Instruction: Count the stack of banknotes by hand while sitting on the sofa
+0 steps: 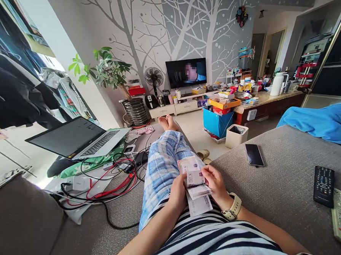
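Note:
Over my lap, my left hand (179,192) grips a small stack of white printed cards (195,178) at its left side. Thumb and fingers of my right hand (216,185) pinch the right edge of the top card, which bears dark print and a small purplish mark. More slips fan out below the stack. One loose white card (200,206) lies lower, against the striped shirt. Just beyond my fingers, a pink-edged printed card or booklet (192,163) rests on the blue checked trousers (163,169). The print is too small to read.
On the sofa to my left are an open laptop (101,143) and tangled red and black cables (121,186). To my right lie a phone (254,154), a black remote (324,185) and a blue blanket (322,122). A blue box (218,124) and white bin (236,138) stand ahead.

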A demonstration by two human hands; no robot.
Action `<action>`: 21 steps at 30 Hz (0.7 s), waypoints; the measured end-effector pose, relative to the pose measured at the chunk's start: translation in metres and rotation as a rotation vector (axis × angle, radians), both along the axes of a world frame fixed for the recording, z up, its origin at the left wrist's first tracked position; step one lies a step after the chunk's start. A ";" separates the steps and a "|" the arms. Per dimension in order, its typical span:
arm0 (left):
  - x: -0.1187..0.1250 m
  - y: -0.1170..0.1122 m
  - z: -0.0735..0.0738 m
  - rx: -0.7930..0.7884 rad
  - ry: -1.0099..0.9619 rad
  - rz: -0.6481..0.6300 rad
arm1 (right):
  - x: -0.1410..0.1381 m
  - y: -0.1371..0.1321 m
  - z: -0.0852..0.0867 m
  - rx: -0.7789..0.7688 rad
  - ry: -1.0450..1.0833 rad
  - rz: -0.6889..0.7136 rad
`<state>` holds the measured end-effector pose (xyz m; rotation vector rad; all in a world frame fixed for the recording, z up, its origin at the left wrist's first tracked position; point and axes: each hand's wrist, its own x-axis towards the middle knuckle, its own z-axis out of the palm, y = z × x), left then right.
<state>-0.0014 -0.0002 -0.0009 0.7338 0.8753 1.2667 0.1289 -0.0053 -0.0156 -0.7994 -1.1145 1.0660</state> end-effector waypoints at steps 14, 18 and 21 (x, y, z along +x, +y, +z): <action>0.001 -0.002 0.003 -0.045 -0.031 0.026 | 0.003 -0.003 0.000 0.021 -0.032 -0.038; 0.001 -0.001 0.004 -0.038 -0.039 0.026 | 0.003 -0.003 0.001 0.026 -0.032 -0.034; 0.001 -0.001 0.003 -0.044 -0.036 0.036 | 0.003 -0.004 0.002 0.029 -0.038 -0.031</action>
